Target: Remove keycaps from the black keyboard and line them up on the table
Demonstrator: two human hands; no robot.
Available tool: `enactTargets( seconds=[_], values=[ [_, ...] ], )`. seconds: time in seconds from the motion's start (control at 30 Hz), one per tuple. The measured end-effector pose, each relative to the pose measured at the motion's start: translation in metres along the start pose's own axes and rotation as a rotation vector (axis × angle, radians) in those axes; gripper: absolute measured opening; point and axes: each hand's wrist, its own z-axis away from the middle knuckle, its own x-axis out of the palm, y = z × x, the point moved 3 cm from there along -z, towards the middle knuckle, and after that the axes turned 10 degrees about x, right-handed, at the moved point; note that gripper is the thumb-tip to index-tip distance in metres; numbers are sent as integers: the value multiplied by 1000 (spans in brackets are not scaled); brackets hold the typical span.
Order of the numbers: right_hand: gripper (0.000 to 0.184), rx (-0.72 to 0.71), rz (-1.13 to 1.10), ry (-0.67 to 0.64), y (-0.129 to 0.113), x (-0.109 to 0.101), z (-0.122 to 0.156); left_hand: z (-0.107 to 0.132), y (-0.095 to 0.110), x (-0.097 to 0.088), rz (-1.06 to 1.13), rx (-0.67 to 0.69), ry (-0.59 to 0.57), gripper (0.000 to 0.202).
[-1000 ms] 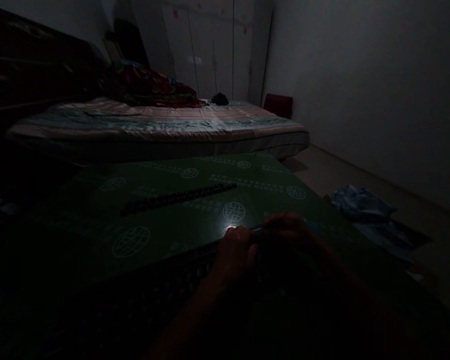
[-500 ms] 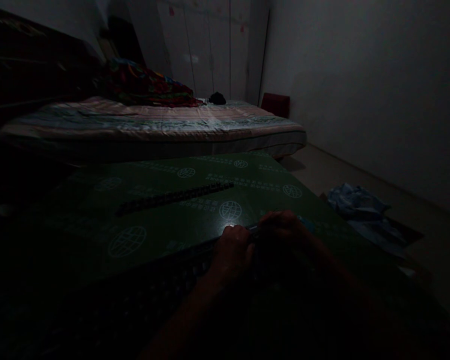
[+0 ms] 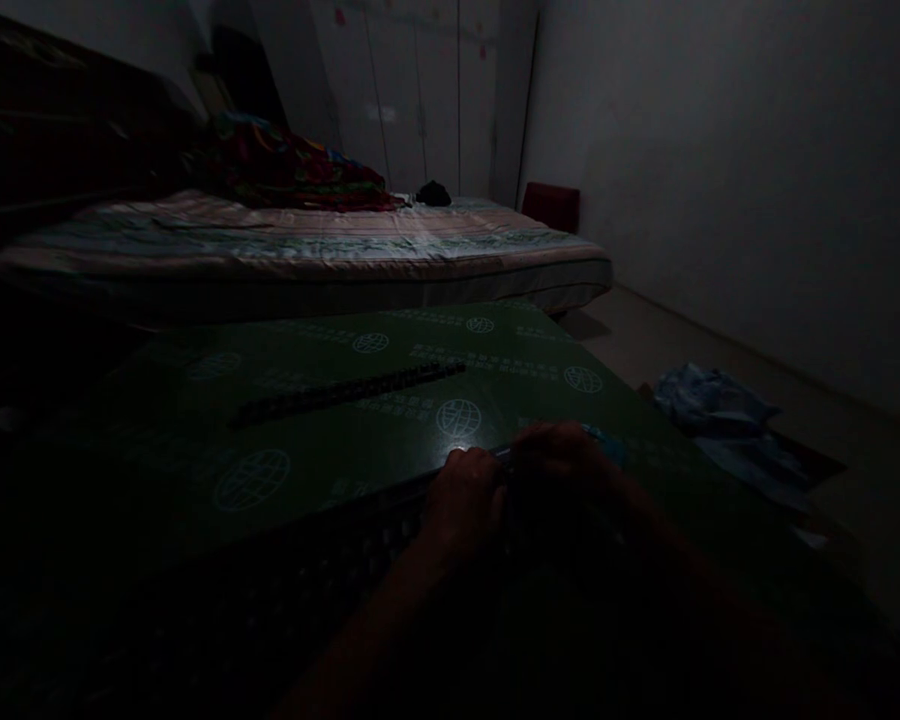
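From my distant seat I watch through the head view, and the light is poor; a long black keyboard-like board with rows of small raised blocks (image 3: 330, 570) lies slantwise at the near side of a green counter printed with pale globe marks (image 3: 521, 400); its lower part sinks into shadow. My left hand (image 3: 461, 500) bends over the board's far edge and touches it, though I cannot tell whether that grip is clenched on it or merely resting; my right hand (image 3: 559, 450) sits just beside, near the board's right end, its fingers curled, and the dark hides what that grip grasps, if anything. A small teal-blue item (image 3: 607, 447) shows just past the right hand; a narrow black studded strip (image 3: 345, 393) lies apart, farther back on the counter.

I judge the dimness to be the main hazard; working by feel, I could pinch or snap a small part that I cannot see. If the left hand presses unevenly, the board could pivot on the smooth-looking surface; if the right hand pulls hard, a loose piece could spring away; a careless elbow could nudge the teal-blue item toward the counter's right edge.
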Motion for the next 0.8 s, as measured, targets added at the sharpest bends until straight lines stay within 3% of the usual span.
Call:
enactTargets(
  seconds=[0.23,0.6,0.7,0.8],
  values=[
    [14,168,-190,44,16,0,-2,0,-1,3,-18,25,23,22],
    [15,-28,52,63,6,10,-1,-1,-4,6,-23,20,33,22],
    [12,-70,44,56,3,13,-1,-2,-3,5,-40,18,10,23],
    [11,-5,-58,71,9,13,-2,-4,-2,5,-56,10,-7,23]
  ],
)
